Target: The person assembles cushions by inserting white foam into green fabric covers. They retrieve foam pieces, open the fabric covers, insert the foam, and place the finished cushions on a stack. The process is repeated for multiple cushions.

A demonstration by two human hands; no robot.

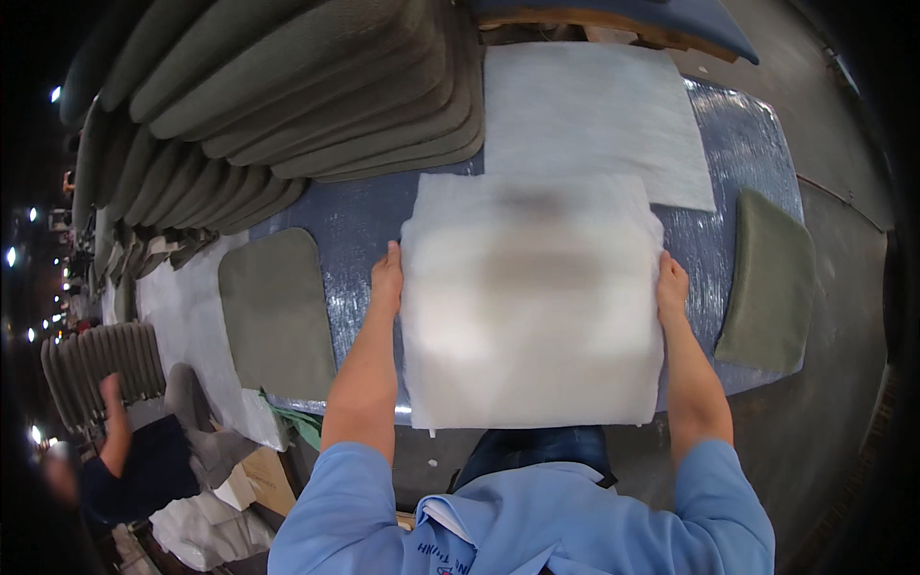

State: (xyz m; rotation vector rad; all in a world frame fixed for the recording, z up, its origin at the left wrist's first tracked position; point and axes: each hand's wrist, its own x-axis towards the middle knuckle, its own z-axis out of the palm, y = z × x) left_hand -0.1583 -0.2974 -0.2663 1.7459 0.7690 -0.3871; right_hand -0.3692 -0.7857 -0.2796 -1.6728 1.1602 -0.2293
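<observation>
A thick, roughly square white padded cushion (pixel 532 335) is held up in front of me over the near edge of the table. My left hand (pixel 387 280) grips its left side, the thumb pointing up along the edge. On the opposite side my right hand (pixel 673 287) clasps it in the same way. The fingers behind the cushion are partly hidden. A grey-green cushion or cover (pixel 276 311) lies flat to the left of my left hand. Another grey-green piece (pixel 767 287) rests at the table's right end. Beyond the cushion lies a flat white batting sheet (pixel 594 110).
The table (pixel 359 211) has a shiny blue-grey, film-like covering. Tall stacks of grey-green cushions (pixel 307 86) crowd its far left side. At the lower left, a person in dark clothing (pixel 144 470) is beside white bundles (pixel 211 532) and a cardboard box (pixel 268 479).
</observation>
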